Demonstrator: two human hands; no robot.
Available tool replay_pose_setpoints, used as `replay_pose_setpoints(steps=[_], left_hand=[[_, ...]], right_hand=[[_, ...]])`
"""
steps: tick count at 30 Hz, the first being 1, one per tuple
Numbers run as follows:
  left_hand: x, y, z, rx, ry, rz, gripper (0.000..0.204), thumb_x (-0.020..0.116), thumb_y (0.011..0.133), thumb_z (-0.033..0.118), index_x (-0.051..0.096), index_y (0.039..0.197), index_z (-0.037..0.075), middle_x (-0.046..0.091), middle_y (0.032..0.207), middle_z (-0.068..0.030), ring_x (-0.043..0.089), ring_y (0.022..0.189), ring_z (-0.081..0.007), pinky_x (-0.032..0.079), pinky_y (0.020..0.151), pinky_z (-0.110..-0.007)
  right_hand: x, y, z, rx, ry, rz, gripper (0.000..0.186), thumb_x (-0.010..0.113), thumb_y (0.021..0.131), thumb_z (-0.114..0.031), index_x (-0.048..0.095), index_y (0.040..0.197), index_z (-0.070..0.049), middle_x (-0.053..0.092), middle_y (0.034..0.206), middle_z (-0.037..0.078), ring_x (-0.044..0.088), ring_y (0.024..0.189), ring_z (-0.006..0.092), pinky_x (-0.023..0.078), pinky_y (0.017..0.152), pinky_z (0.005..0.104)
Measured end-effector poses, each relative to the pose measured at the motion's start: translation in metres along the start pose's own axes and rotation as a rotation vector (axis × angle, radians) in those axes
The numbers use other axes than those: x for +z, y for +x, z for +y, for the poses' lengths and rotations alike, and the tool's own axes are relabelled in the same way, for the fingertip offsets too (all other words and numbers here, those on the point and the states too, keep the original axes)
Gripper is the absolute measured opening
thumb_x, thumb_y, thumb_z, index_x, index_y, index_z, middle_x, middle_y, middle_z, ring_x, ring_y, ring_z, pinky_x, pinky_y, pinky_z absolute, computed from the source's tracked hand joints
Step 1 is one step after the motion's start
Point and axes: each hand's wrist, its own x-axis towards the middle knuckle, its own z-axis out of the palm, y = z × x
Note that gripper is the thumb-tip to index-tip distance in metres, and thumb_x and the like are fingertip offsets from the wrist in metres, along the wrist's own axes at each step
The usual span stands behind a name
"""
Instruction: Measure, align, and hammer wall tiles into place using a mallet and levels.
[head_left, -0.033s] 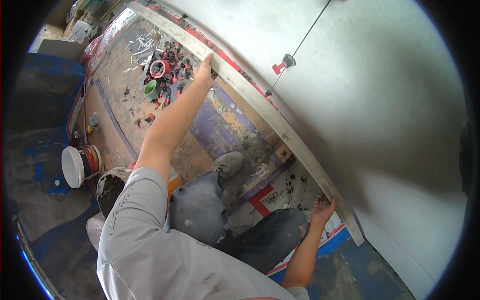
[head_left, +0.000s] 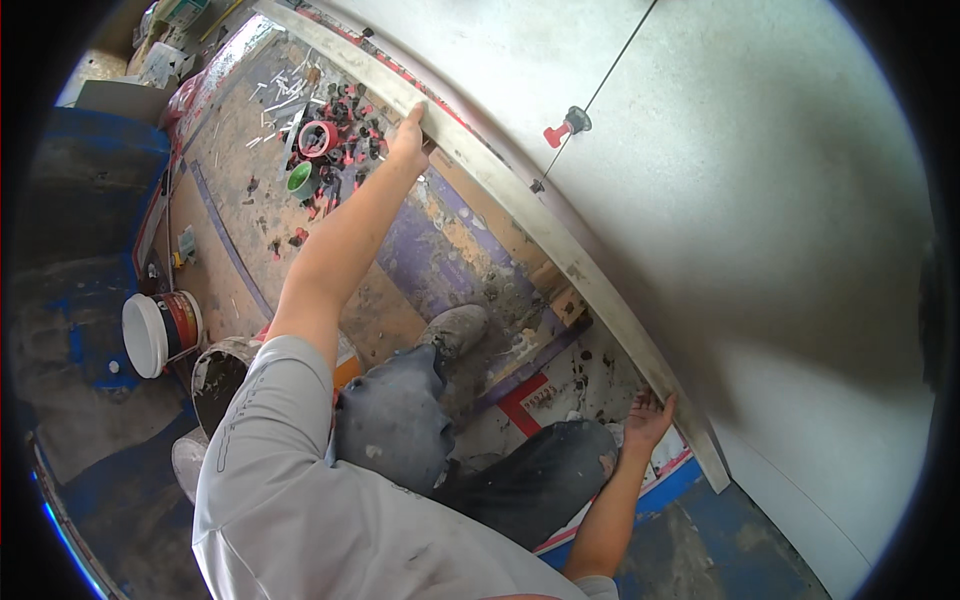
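A long pale straightedge bar (head_left: 510, 205) runs diagonally along the foot of a large light grey wall panel (head_left: 780, 200). My left hand (head_left: 408, 140) grips it in its upper part, thumb along the near face. Near its lower end, my right hand (head_left: 650, 418) holds the edge with palm turned up and fingers curled against it. A red-and-black clip (head_left: 570, 128) sits on the dark joint line in the wall, with a smaller dark clip (head_left: 538, 186) lower, just beside the bar.
Red and black clips (head_left: 350, 100), white spacers, a red tub (head_left: 318, 138) and a green cup (head_left: 300, 180) lie on a stained floor board (head_left: 230, 120). Left are a white bucket (head_left: 145, 335) and a dirty bucket (head_left: 215, 385). My boot (head_left: 455, 330) rests below the bar.
The bar and both hands have shifted very slightly toward the wall, so less of the red strip behind the bar shows. Little else differs.
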Motion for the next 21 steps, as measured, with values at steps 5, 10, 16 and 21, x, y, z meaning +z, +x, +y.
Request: replay_pose_setpoints(steps=[5,10,16,21], left_hand=[[0.078,-0.018,-0.027,0.015,0.068,-0.072,0.047,0.075,0.095,0.028,0.057,0.128,0.0,0.067,0.114,-0.0111,0.067,0.104,-0.0261,0.058,0.09,-0.046],[0.066,0.014,0.005,0.053,0.079,-0.284,0.034,0.067,0.1,0.032,0.064,0.125,0.009,0.068,0.116,-0.0088,0.066,0.106,-0.0257,0.054,0.099,-0.043],[0.081,0.005,-0.008,0.018,0.082,-0.26,0.033,0.064,0.102,0.028,0.062,0.128,0.007,0.064,0.123,-0.01,0.062,0.114,-0.027,0.052,0.102,-0.046],[0.092,0.012,-0.019,0.043,0.083,-0.234,0.032,0.066,0.101,0.029,0.063,0.126,0.009,0.066,0.119,-0.0078,0.064,0.11,-0.0262,0.054,0.096,-0.047]], right_hand=[[-0.014,0.017,-0.037,-0.009,0.01,0.127,0.056,0.073,0.096,-0.033,0.051,0.137,-0.002,0.051,0.133,0.014,0.056,0.113,0.0273,0.049,0.096,0.0395],[0.003,0.026,-0.016,-0.012,0.065,0.077,0.056,0.075,0.095,-0.036,0.052,0.135,-0.005,0.053,0.129,0.013,0.056,0.11,0.0261,0.051,0.091,0.0386],[0.009,0.034,-0.029,-0.052,0.076,0.161,0.058,0.077,0.093,-0.037,0.051,0.136,-0.007,0.056,0.125,0.011,0.058,0.106,0.0261,0.052,0.087,0.0392],[0.015,0.041,-0.033,-0.091,0.054,0.167,0.06,0.077,0.093,-0.037,0.05,0.138,-0.006,0.056,0.127,0.012,0.059,0.108,0.0277,0.053,0.086,0.0387]])
